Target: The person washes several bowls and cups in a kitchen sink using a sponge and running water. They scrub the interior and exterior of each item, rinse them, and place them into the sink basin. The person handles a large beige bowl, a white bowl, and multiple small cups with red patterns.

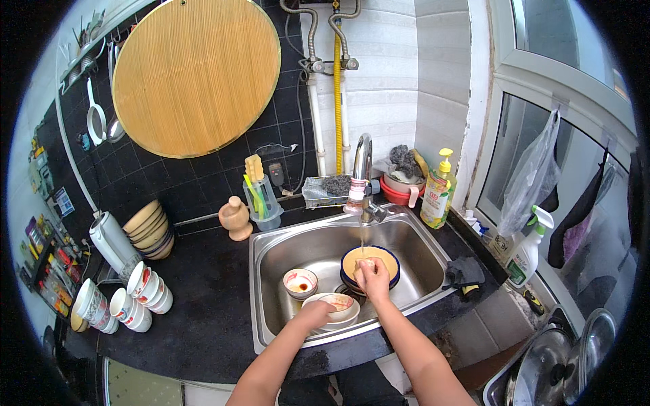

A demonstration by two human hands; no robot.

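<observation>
"Forearms (414, 338) reached across the black counter (203, 304); where was the small bowl (342, 304)?"

"In the steel sink (305, 252), mouth up, axis near upright; the left hand (317, 315) gripped its rim."

"And the right hand (374, 279)?"

"Bunched beneath the faucet (364, 159), its hold unclear; a tiled wall (386, 74) rose behind."

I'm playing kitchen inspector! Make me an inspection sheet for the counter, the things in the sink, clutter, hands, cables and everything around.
Surface: dark countertop, with a steel sink set in.
Sink things: small bowl with reddish marks inside; blue-rimmed bowl under the tap.
Clutter: white bowl stacks at left; dark cloth and pump bottle at right.
Hands: left hand touches a white bowl; right hand over the blue-rimmed bowl, its grip unclear.
Cables: grey cord along the wall.
Surroundings: round wooden board on the wall; window at right.
</observation>
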